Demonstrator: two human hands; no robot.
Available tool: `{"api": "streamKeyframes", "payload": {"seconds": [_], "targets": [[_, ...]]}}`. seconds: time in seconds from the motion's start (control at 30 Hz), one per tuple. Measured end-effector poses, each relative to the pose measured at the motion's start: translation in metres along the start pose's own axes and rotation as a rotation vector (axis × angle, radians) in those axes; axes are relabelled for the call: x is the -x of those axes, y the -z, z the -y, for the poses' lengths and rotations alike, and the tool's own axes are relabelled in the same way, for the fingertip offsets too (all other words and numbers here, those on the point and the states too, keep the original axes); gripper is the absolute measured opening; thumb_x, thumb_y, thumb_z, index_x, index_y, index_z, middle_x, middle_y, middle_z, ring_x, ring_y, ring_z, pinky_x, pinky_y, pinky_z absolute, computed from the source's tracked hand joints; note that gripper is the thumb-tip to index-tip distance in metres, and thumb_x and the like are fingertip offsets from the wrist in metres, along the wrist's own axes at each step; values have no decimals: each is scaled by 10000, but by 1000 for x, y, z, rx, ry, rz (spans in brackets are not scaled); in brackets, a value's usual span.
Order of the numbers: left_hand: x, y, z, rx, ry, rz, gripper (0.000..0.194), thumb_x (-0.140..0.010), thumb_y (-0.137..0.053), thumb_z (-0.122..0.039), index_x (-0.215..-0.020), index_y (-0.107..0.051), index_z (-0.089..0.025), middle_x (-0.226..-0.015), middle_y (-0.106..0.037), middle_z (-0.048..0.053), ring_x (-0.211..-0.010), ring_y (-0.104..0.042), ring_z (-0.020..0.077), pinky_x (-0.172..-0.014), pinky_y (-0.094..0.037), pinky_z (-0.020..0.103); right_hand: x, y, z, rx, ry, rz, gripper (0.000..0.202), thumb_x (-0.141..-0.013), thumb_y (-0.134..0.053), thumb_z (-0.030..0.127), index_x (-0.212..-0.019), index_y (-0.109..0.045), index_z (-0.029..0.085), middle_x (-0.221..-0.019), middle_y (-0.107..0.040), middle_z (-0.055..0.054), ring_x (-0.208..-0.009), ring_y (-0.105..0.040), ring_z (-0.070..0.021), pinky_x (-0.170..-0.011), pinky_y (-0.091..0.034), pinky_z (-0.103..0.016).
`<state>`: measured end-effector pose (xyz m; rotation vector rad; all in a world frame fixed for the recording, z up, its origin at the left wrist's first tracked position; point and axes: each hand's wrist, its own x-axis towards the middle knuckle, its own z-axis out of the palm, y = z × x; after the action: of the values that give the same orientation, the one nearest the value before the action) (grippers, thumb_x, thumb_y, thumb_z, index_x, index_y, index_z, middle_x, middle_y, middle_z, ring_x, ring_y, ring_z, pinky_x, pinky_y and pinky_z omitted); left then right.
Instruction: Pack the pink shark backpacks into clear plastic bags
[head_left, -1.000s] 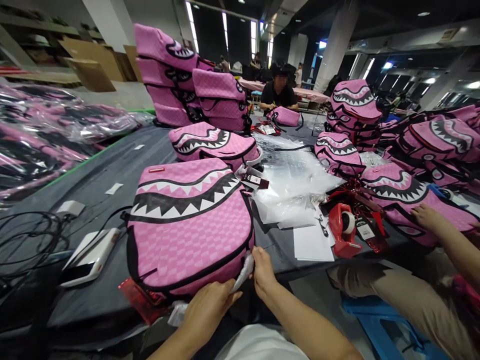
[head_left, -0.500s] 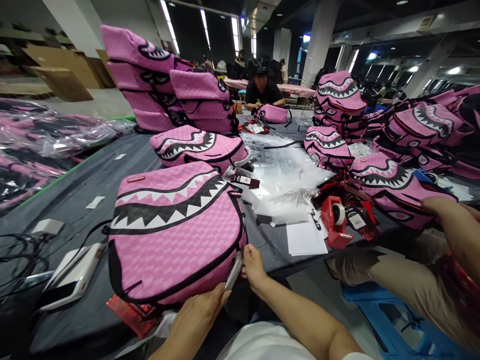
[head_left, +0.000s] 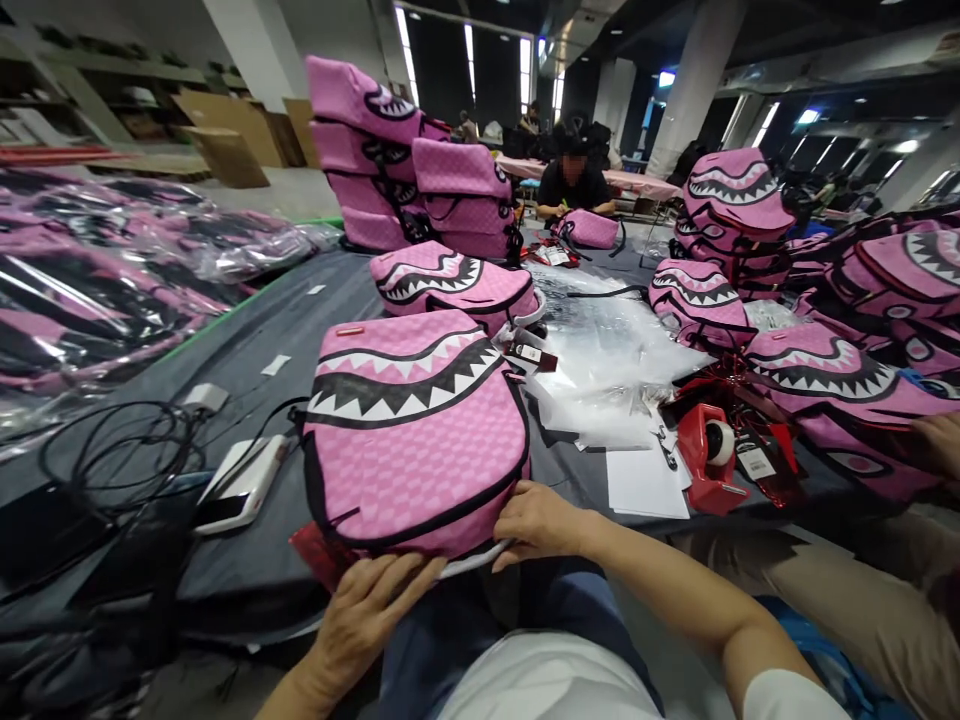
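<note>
Pink checkered shark-mouth backpack (head_left: 420, 470): at front of dark-grey cloth-covered table (head_left: 300, 320). Right hand (head_left: 544, 520) pinches whitish flexible strip (head_left: 474, 562), lower edge; left hand (head_left: 367, 605) touches edge, grasp unclear. Judged: strip handling; calls for two-handed control.

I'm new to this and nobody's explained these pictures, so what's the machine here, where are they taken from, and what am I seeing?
There's no machine: one camera on a person's head took every picture, looking forward and down. The person's bare right hand pinches a pale strip at the near edge of a pink shark-mouth bag. Their left hand touches that edge; its grip is unclear. On the dark-covered table are more pink bags, plastic sheets, white paper and a red tape dispenser. Another person's hand shows at the right.
</note>
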<state>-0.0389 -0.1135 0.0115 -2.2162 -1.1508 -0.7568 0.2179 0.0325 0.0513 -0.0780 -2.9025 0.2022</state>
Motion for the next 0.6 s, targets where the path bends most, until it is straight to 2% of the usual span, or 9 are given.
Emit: {"api": "streamKeyframes", "payload": {"seconds": [0.1,0.17,0.23,0.3,0.37,0.47,0.53,0.6], "targets": [[32,-9,13,15,89,-60,583,-937,-513,5,-1392,-592,-350,-909,-745,7,-839,-653,166,-912,-465,343,6,4,-4,-31,1,-11,306,-982,-637,480,-887,-636,190,-806,-753,-3,-788,-668,-144,-836,-381,-311],[39,-21,21,52,88,-82,646,-935,-518,2,-1479,-509,-345,-922,-744,12,-818,-648,160,-874,-468,314,6,7,-6,-36,-16,-15,295,-963,-663,473,-873,-640,193,-793,-752,0,-770,-662,-147,-830,-386,-313],[37,-32,28,72,74,-84,647,-951,-480,-5,-1509,-470,-331,-938,-743,14,-812,-654,150,-840,-463,289,4,8,-8,-10,-59,-18,277,-927,-702,457,-854,-648,196,-772,-750,-4,-748,-655,-156,-810,-389,-317],[31,-38,34,69,72,-89,597,-962,-474,-30,-1483,-506,-320,-939,-738,13,-811,-661,143,-817,-463,270,-1,6,-9,49,-123,-36,262,-867,-752,434,-821,-655,195,-734,-741,-13,-720,-648,-169,-778,-388,-323],[24,-38,35,63,86,-99,468,-971,-540,-118,-1400,-593,-297,-925,-733,18,-793,-658,146,-793,-467,265,-5,2,-9,107,-173,-72,251,-810,-782,408,-780,-654,195,-692,-727,-19,-693,-642,-177,-749,-383,-328],[21,-30,30,95,182,-19,306,-979,-594,-254,-1275,-670,-278,-937,-738,37,-815,-661,161,-827,-480,298,-7,-2,-7,124,-165,-135,276,-798,-769,441,-747,-645,199,-657,-711,-17,-662,-629,-178,-728,-376,-331],[23,-25,28,125,227,46,271,-984,-582,-223,-1224,-690,-284,-948,-753,37,-836,-673,161,-852,-485,313,-6,-3,-6,108,-145,-178,362,-841,-722,540,-744,-638,200,-651,-702,-23,-647,-617,-181,-725,-374,-336],[25,-23,30,145,213,66,282,-979,-552,-134,-1160,-714,-277,-977,-773,33,-855,-693,151,-849,-494,299,-6,-3,-5,86,-153,-222,468,-895,-637,646,-757,-636,199,-641,-690,-31,-636,-606,-184,-725,-372,-337]]}}
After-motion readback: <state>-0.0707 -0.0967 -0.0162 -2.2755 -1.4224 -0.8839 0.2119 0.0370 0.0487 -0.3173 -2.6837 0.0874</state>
